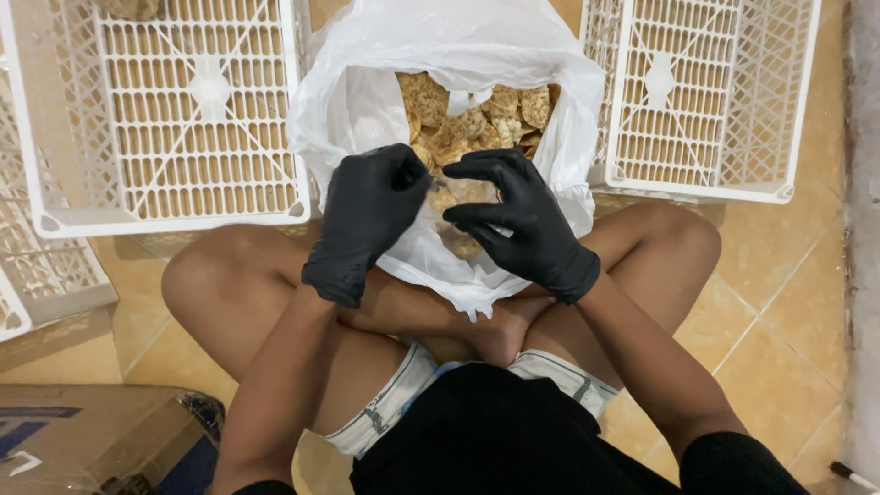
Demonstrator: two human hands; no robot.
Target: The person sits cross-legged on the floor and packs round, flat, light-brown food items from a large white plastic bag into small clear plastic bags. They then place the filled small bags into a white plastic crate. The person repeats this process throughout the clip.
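Observation:
I sit cross-legged on a tiled floor with a large white plastic bag (357, 82) open in front of my legs. It holds several round brown crackers (477, 119). Both my hands wear black gloves. My left hand (367, 215) and my right hand (513, 215) meet over the bag's near edge and together hold a small clear plastic pouch (458, 197) with crackers inside. The left fingers pinch its left side. The right hand's fingers wrap around its right side.
A white lattice plastic crate (183, 110) lies flat at the left and another white crate (706, 101) at the right. Part of a third crate (37, 275) shows at the far left. A cardboard box (82, 440) under clear film sits at the bottom left.

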